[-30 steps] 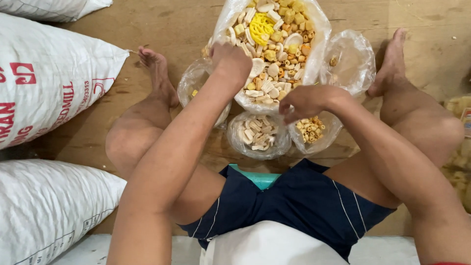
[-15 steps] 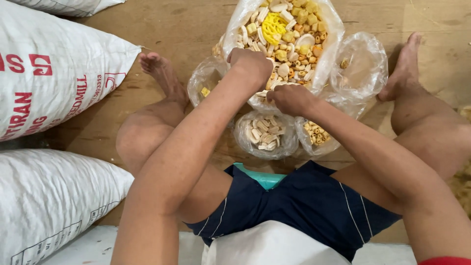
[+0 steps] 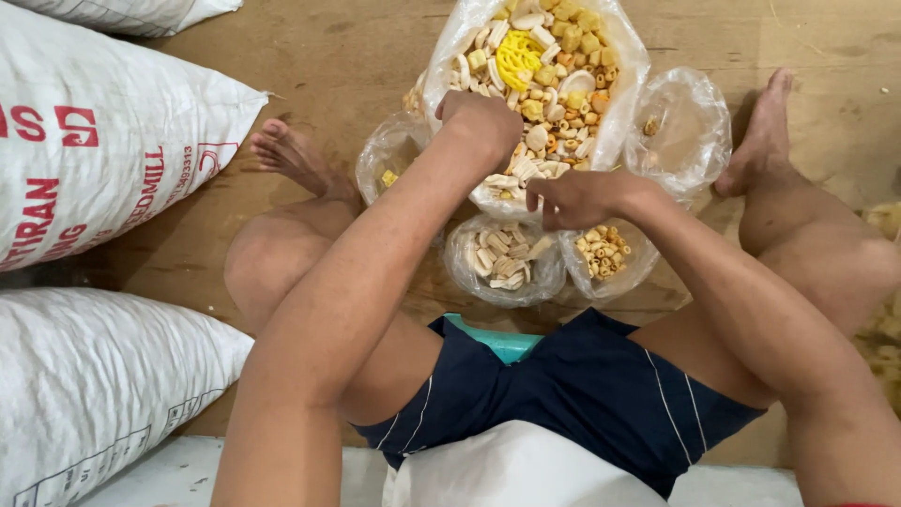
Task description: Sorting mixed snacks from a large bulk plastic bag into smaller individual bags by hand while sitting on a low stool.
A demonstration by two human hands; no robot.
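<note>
- The large clear plastic bag of mixed yellow, orange and cream snack pieces [image 3: 601, 56] stood open on the brown wooden floor [image 3: 357, 56], between the person's bare feet.
- Far left, two white woven sacks with red and black print [image 3: 94, 141] lay on the floor, one above the other in the view.
- A small clear bag holding a few yellow pieces [image 3: 389, 155] sat just left of the big bag.
- The left hand [image 3: 483, 117] rested on the big bag's near-left rim, fingers curled down into the pieces; what it gripped could not be told.
- A small clear bag of pale, cream-coloured pieces [image 3: 502, 258] sat in front of the big bag, below that hand.
- The right hand [image 3: 577, 197] hovered at the big bag's near edge, fingers pinched together and pointing down; any piece between them was hidden.
- A small clear bag of little orange-yellow pieces [image 3: 605, 253] lay just beneath the right hand.
- A nearly bare clear bag [image 3: 685, 131] sat right of the big bag, beside the right foot.
</note>
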